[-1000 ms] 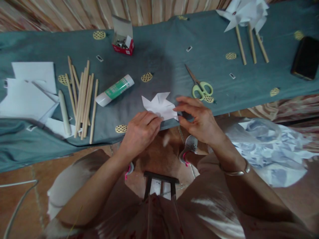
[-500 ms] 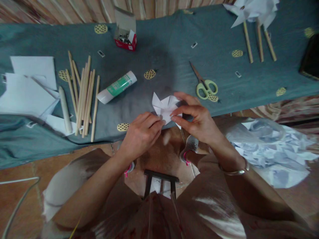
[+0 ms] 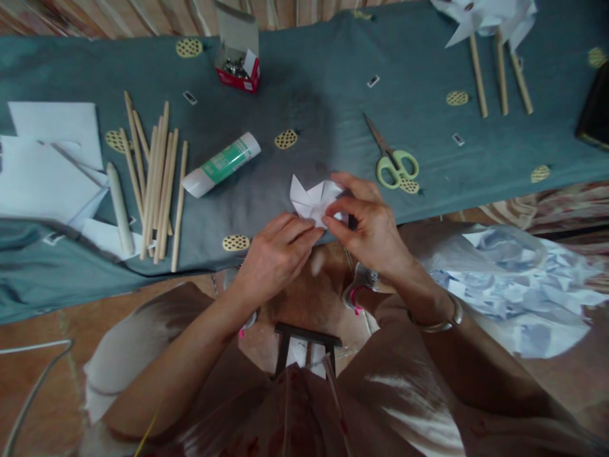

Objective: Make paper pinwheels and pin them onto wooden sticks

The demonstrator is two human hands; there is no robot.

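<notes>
Pinching a folded paper (image 3: pixel 311 198) from both sides, the two hands meet at the near edge of the table, which is covered with a grey-green cloth (image 3: pixel 323 89). The right hand (image 3: pixel 375 228) has thumb and fingers closed on the right part of the white piece. The left hand (image 3: pixel 278 254) has its curled fingertips closed on the near edge, touching the right hand's thumb. The paper lies low over the cloth, its pointed flaps sticking out to the left and far side. A metal bangle (image 3: pixel 440 325) sits on the right wrist.

Left of the hands a glue stick (image 3: pixel 221 165) lies on its side. Further left is a loose bundle of wooden sticks (image 3: pixel 157 184), then white sheets (image 3: pixel 42 178) at the left end of the table. A small red box (image 3: pixel 238 66) with its flap up stands at the far side. Green-handled scissors (image 3: pixel 394 164) lie just right of the hands, well apart from the paper pinwheels (image 3: pixel 485 19) on sticks at the far right. Crumpled white scraps (image 3: pixel 518 285) lie below the table on the right.
</notes>
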